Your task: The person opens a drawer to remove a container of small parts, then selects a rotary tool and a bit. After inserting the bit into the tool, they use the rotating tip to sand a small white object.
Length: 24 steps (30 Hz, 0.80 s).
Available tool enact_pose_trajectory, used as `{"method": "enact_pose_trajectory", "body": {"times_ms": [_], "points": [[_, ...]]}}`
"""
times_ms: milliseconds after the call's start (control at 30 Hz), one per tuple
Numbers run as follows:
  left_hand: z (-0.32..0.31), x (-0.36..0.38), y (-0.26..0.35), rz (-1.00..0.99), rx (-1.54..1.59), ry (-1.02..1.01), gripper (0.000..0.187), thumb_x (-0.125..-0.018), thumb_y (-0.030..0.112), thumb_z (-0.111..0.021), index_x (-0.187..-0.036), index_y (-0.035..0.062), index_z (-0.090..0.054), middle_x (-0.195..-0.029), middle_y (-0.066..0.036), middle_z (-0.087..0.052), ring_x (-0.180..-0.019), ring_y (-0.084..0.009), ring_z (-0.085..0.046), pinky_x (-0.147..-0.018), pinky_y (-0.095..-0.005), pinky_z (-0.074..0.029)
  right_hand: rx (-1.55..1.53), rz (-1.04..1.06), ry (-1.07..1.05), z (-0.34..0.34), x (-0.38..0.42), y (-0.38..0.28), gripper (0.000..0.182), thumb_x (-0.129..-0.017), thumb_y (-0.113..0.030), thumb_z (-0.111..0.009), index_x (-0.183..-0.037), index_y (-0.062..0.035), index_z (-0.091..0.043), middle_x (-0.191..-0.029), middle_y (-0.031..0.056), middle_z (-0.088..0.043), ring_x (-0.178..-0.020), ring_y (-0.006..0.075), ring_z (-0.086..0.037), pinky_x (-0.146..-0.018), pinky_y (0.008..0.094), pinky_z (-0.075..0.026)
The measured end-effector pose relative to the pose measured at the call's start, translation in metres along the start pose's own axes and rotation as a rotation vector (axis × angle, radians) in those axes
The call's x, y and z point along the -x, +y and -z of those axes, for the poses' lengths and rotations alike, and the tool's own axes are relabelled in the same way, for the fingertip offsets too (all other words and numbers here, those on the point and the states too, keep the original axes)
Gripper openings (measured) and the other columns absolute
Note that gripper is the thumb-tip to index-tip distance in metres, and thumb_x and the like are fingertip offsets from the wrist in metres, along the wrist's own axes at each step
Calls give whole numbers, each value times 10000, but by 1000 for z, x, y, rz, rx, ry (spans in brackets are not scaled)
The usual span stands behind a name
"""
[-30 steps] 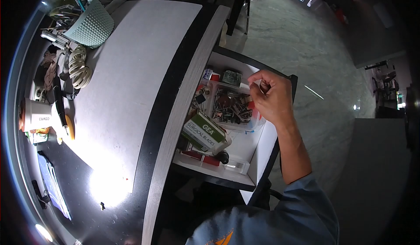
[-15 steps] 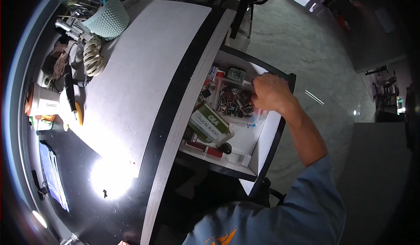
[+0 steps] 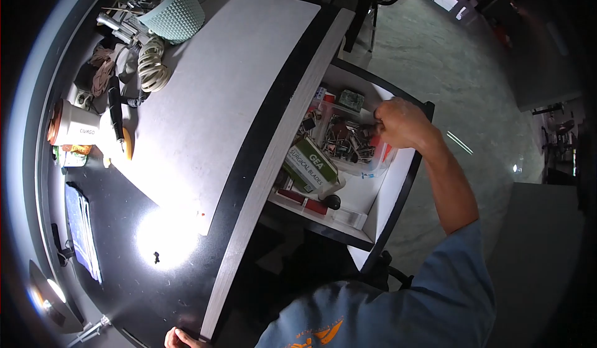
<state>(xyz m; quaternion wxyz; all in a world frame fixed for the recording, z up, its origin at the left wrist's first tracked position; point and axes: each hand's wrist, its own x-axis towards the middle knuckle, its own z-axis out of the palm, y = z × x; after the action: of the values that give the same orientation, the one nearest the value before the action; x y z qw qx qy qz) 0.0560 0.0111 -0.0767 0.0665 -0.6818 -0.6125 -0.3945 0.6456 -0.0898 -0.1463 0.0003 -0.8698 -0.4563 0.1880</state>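
My right hand [image 3: 401,124] is inside the pulled-out drawer [image 3: 407,189], its fingers bent down at the far right corner of a clear plastic box [image 3: 348,166]. The fingers are closed, and whatever they grip is hidden. Small metal bits [image 3: 348,140], jumbled together, fill the box, and something red shows just below my fingers. A green and white box of surgical blades [image 3: 311,166] lies tilted nearer to me. At the bottom edge of the view, my left hand [image 3: 185,338] rests at the desk edge, partly cut off, with thumb and finger slightly apart and nothing visible in it.
A dark green block [image 3: 352,100] and a red-handled item [image 3: 301,201] lie in the drawer. On the desk [image 3: 124,217] are a mint basket of tools [image 3: 177,18], a coiled cord [image 3: 152,68], a white cup [image 3: 81,124] and a folded blue cloth [image 3: 83,233].
The whole view has shifted, so the desk and drawer appear further right. More of my left hand shows at the bottom. My right hand stays at the plastic box, with red now visible beneath it.
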Motion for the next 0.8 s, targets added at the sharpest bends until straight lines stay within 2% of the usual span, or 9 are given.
{"method": "enact_pose_trajectory", "body": {"times_ms": [133,433,533,733,800], "points": [[0,0,-3,3,-23,-8,143,-883,75,-787,-826,-41,-727,-791,-157,-693,-718,-294,-651,-693,-399,-547,-118,52,82,-5,4,4,118,-807,-80,-662,-791,35,-685,-831,292,-675,-855,457,-694,-775,512,-551],[-1,3,-6,36,-19,25,168,-880,103,-795,-822,-41,-728,-780,-156,-698,-707,-295,-655,-688,-398,-549,-138,63,18,-4,5,5,108,-817,-47,-626,-816,56,-657,-853,290,-684,-860,468,-692,-756,522,-537],[-1,2,-10,1,1,23,177,-880,108,-799,-822,-43,-726,-783,-157,-697,-712,-293,-656,-688,-396,-550,-83,-13,-74,-1,1,3,161,-830,-58,-652,-946,9,-741,-983,238,-746,-997,406,-727,-879,500,-570],[1,3,-2,65,-46,8,177,-876,96,-804,-829,-51,-717,-796,-158,-694,-720,-288,-657,-690,-396,-552,-265,149,-31,7,4,11,65,-849,-13,-608,-850,47,-634,-873,280,-686,-877,442,-696,-764,508,-523],[1,3,-1,58,-56,2,174,-875,93,-804,-829,-51,-717,-797,-158,-693,-719,-288,-655,-689,-396,-551,-290,148,-62,19,9,7,68,-888,-6,-593,-860,55,-589,-872,281,-648,-888,460,-645,-775,511,-496]]}}
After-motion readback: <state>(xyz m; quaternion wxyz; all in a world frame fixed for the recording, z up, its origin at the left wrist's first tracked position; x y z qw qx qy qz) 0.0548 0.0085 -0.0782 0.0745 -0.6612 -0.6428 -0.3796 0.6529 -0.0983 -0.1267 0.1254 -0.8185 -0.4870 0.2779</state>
